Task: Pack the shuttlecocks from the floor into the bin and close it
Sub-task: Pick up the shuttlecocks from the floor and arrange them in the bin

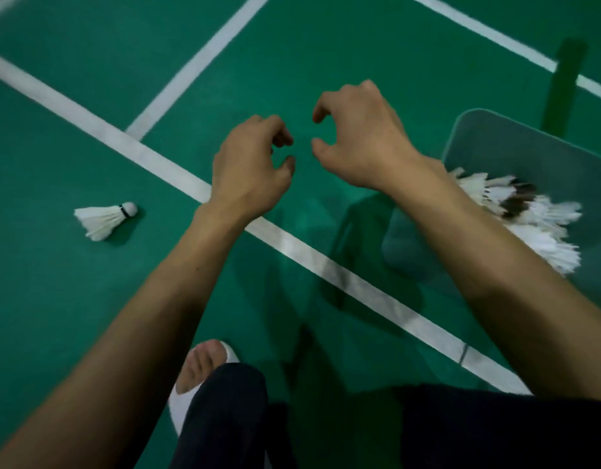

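Left hand (250, 170) and right hand (363, 137), empty with loosely curled fingers, hover over the court floor (55, 316); one shuttlecock (104, 220) lies unpacked leftward, the bin (495, 130) rightward holds many shuttlecocks (529, 225), not yet closed

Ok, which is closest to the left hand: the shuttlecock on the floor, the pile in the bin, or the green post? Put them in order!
From the left hand:
1. Loose shuttlecock, floor on its left.
2. Pile of shuttlecocks, in the bin on the right.
3. Green post, far right.
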A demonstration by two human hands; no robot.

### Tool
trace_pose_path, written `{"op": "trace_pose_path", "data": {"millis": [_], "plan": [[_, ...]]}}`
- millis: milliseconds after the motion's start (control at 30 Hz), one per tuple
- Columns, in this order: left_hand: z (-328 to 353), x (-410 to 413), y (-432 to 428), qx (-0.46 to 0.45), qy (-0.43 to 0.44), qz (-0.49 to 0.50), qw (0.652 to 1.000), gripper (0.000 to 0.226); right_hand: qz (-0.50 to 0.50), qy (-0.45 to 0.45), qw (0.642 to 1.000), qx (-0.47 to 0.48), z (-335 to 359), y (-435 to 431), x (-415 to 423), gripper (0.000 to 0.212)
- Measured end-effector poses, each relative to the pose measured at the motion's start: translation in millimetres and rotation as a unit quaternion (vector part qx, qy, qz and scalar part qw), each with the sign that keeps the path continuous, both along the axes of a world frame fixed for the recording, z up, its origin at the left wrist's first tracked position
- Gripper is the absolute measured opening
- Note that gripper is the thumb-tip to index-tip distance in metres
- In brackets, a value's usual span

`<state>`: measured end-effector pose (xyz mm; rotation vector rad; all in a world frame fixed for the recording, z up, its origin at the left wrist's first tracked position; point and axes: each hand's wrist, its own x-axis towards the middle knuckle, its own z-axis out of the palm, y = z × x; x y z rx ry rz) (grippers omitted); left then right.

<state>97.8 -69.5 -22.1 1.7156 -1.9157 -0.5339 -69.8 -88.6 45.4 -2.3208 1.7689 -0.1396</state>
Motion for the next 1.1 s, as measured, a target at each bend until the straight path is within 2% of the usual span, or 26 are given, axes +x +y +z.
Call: {"op": "trace_pose_path", "data": {"millis": [100,167,233,300,367,400,533,600,633,700,767,833,933,1033,1100], "plan": [[-27,71,12,0.039,-0.022,0.079,0.996,0.026,0.042,0.012,0.998,0.05,-35,-21,54,0.041],[-42,116,22,0.062,-0.07,0.147,0.985,0.03,0.069,0.011,0.994,0.087,-57,-26,89,0.041],[-55,155,31,0.112,-0.147,0.224,0.957,0.041,0.099,-0.004,0.987,0.127,-74,-25,121,0.042],[-68,182,36,0.202,-0.212,0.267,0.918,0.051,0.134,-0.041,0.974,0.176,-88,-19,141,0.043],[-82,197,38,0.284,-0.225,0.279,0.889,0.051,0.157,-0.066,0.962,0.212,-101,-11,150,0.044],[-87,201,38,0.303,-0.206,0.285,0.886,0.047,0.166,-0.068,0.959,0.22,-106,-7,150,0.044],[-80,177,23,0.246,-0.093,0.319,0.911,0.029,0.147,-0.058,0.966,0.203,-109,-7,132,0.043],[-63,142,8,0.215,0.044,0.303,0.928,0.027,0.091,-0.077,0.977,0.179,-101,-13,118,0.042],[-52,121,-1,0.204,0.123,0.298,0.924,0.028,0.048,-0.107,0.978,0.172,-94,-16,110,0.039],[-28,80,-16,0.178,0.26,0.302,0.9,0.03,-0.068,-0.224,0.956,0.178,-70,-22,96,0.03],[0,40,-30,0.155,0.36,0.307,0.867,0.029,-0.171,-0.338,0.905,0.191,-39,-24,78,0.025],[25,1,-40,0.148,0.462,0.285,0.827,0.024,-0.224,-0.367,0.891,0.143,-7,-22,48,0.023],[61,-57,-42,0.186,0.608,0.182,0.75,0.014,-0.263,-0.411,0.868,0.097,39,-15,-10,0.02],[87,-127,-35,0.22,0.622,0.084,0.746,0.011,-0.31,-0.448,0.836,0.068,74,9,-80,0.019],[100,-178,-26,0.235,0.608,0.034,0.757,0.018,-0.35,-0.496,0.794,0.027,86,27,-130,0.018]]}}
